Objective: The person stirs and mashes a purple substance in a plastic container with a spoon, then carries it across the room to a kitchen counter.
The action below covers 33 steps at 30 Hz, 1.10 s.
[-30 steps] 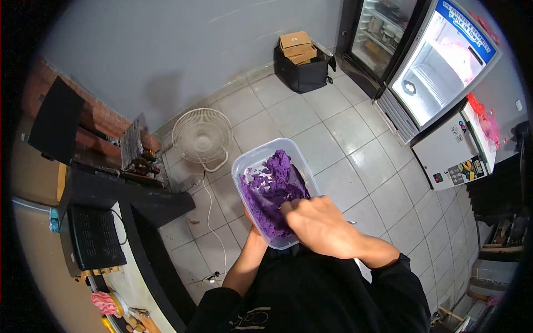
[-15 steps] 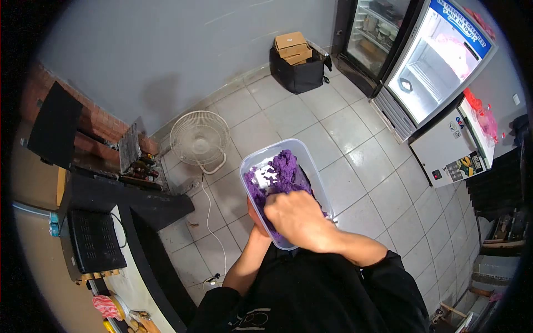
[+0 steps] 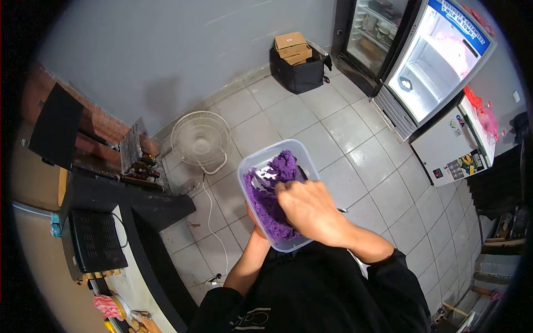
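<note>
A clear plastic container (image 3: 242, 176) is held tilted in front of my body, with crumbly purple mash (image 3: 285, 165) heaped at its far end and spread along its left side. My left hand (image 3: 257, 225) grips the container's left side from below; most of its fingers are hidden behind the wall. Over the container's right half, my right hand (image 3: 311, 208) is closed in a fist around a utensil. Only the shiny metal handle end (image 3: 343, 210) shows past the fist; its working end is hidden by the hand and mash.
A white fan (image 3: 200, 139) stands on the tiled floor, its cord running toward me. By the wall is a black bag (image 3: 300, 77) with cardboard boxes (image 3: 292, 47). Fridges (image 3: 430, 66) and a white chest freezer (image 3: 449, 141) are at right; a dark counter (image 3: 133, 191) is at left.
My right hand has shifted slightly right and away from the container's left wall, uncovering more mash near the close end. The container has moved slightly left.
</note>
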### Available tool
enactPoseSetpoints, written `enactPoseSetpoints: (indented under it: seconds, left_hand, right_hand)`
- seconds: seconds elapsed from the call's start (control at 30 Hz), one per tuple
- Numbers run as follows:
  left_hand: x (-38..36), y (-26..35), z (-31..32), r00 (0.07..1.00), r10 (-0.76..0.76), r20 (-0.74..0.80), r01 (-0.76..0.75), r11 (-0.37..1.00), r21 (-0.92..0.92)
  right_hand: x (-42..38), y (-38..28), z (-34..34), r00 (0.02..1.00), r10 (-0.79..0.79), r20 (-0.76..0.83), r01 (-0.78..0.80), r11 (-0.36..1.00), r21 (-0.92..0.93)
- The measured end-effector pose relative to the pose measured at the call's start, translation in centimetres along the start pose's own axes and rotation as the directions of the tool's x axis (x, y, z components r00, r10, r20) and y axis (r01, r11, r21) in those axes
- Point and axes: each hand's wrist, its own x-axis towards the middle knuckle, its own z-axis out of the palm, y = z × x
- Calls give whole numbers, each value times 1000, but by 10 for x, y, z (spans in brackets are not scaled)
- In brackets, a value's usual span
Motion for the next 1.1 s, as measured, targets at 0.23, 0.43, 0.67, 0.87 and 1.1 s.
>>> enactPoseSetpoints:
  seconds: [0.23,0.43,0.67,0.87,1.1]
  left_hand:
    - [-3,4,-3,1000,8,-1,-8,1000,5]
    - [-2,15,1,999,38,-19,-38,999,-2]
    - [-11,-11,-40,997,53,58,-54,998,10]
    - [-3,12,8,984,53,-170,-55,998,-9]
    - [-6,0,-10,983,92,-160,-83,994,64]
  right_hand:
    - [-2,-6,33,980,-196,27,197,979,-50]
    - [-18,-2,6,985,-162,66,162,987,9]
    - [-5,-9,9,987,-160,4,160,986,-52]
    - [-11,-19,43,980,-186,76,196,964,-178]
    - [-16,-3,1,994,-77,72,88,984,-158]
